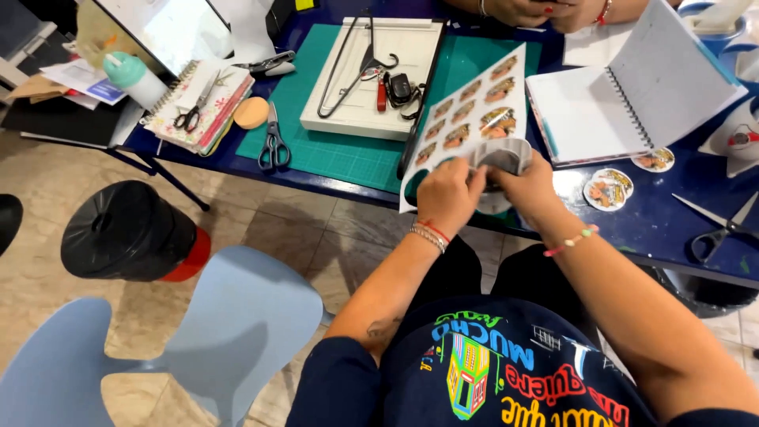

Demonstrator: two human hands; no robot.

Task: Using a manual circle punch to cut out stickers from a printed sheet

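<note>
A white sticker sheet printed with rows of round colourful pictures is held up over the edge of the dark blue table. My left hand pinches its lower part, where a round hole is cut out. My right hand grips the sheet's lower right corner, which curls over in a grey fold. Both hands touch the sheet close together.
A green cutting mat carries a white paper trimmer and black-handled scissors. An open spiral notebook, cut round stickers and another pair of scissors lie right. Another person's hands rest opposite. A black bin and pale blue chair stand left.
</note>
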